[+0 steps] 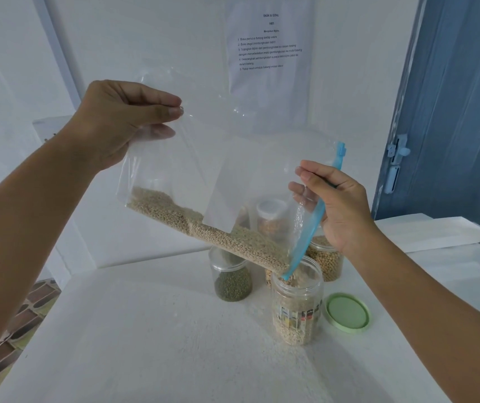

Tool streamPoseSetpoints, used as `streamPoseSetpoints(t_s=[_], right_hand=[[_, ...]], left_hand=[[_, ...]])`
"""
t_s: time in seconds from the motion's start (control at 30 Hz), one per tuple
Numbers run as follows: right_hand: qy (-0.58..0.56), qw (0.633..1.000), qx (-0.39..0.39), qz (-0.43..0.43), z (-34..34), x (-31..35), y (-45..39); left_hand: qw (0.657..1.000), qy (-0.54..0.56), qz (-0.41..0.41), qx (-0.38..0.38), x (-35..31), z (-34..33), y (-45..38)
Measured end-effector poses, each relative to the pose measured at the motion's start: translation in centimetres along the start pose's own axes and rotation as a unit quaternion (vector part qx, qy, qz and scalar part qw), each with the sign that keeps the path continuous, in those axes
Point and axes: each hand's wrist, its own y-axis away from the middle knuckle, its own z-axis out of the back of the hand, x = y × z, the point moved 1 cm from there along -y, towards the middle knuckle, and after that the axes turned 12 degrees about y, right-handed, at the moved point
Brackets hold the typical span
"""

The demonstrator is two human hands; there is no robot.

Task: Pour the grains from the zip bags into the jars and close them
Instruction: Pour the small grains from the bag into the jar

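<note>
Zip bag (233,158) is pinched at its bottom corner by the left hand (116,120), while the right hand (337,210) grips its blue zipper edge (311,228). It's tilted, with pale grains (218,234) sliding into the open jar (297,301) beside a green lid (346,312).
</note>
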Motion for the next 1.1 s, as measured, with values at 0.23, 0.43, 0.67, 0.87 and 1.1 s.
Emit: streamPoseSetpoints(t_s=[0.23, 0.43, 0.67, 0.87, 1.1], right_hand=[[-0.007, 1.0, 0.005, 0.0, 0.0, 0.06, 0.15], [-0.009, 1.0, 0.001, 0.0, 0.1, -0.03, 0.19], [-0.012, 1.0, 0.002, -0.004, 0.11, -0.15, 0.14], [-0.011, 1.0, 0.002, -0.004, 0.07, -0.25, 0.01], [-0.016, 1.0, -0.001, -0.009, 0.3, -0.45, -0.16]], left_hand=[[1.0, -0.005, 0.0, 0.006, -0.1, -0.18, -0.04], [1.0, -0.001, 0.0, 0.008, -0.04, -0.38, -0.15], [1.0, 0.006, -0.002, 0.007, 0.35, -0.02, -0.23], [1.0, 0.018, -0.004, 0.012, 0.57, 0.11, -0.21], [0.998, -0.003, 0.018, 0.065, 0.3, 0.51, 0.06]])
